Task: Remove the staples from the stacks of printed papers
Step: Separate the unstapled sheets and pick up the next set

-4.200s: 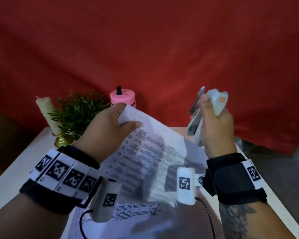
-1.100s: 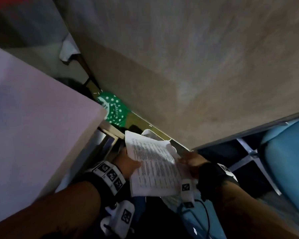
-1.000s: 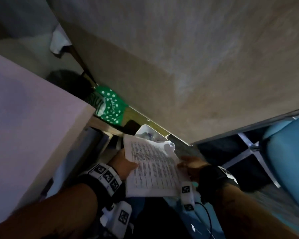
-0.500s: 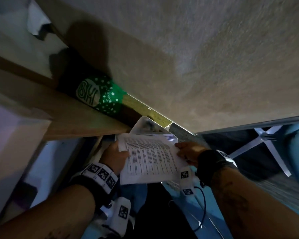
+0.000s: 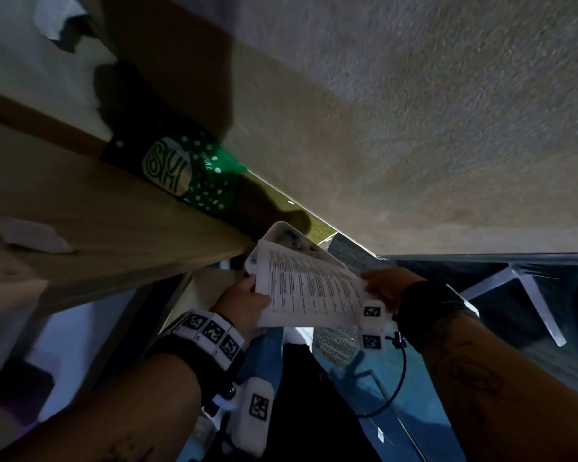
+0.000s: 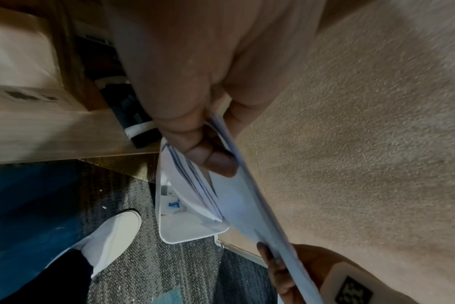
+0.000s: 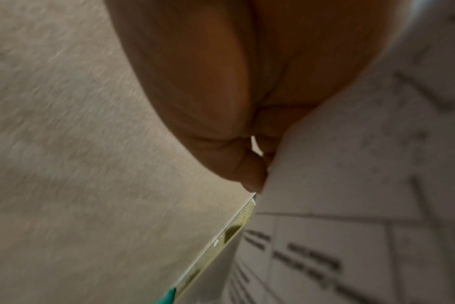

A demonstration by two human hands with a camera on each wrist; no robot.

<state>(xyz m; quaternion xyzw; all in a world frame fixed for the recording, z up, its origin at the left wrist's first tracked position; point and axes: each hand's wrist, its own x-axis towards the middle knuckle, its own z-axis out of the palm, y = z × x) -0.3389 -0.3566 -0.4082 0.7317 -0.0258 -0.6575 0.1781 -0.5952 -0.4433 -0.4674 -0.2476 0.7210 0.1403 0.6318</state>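
Note:
A stack of printed papers (image 5: 309, 291) is held low beside the desk, just above a white bin (image 5: 281, 233) on the floor. My left hand (image 5: 256, 295) grips its left edge, thumb on the top sheet. In the left wrist view the fingers (image 6: 208, 156) curl under the sheets, which fan apart (image 6: 203, 197) over the bin (image 6: 185, 232). My right hand (image 5: 374, 285) pinches the right edge; the right wrist view shows its fingertips (image 7: 252, 176) on the printed page (image 7: 351, 185). No staple or staple remover is visible.
A wooden desk panel (image 5: 97, 235) stands at the left, with a green dotted bag (image 5: 181, 175) behind it. A beige wall (image 5: 414, 128) fills the right. A white shoe (image 6: 112, 236) rests on dark carpet near the bin. White chair legs (image 5: 531, 295) are at the right.
Four seconds ago the right hand held a white staple remover at the table. Now both hands hold the papers down by the floor, and over the last second they moved closer to the bin.

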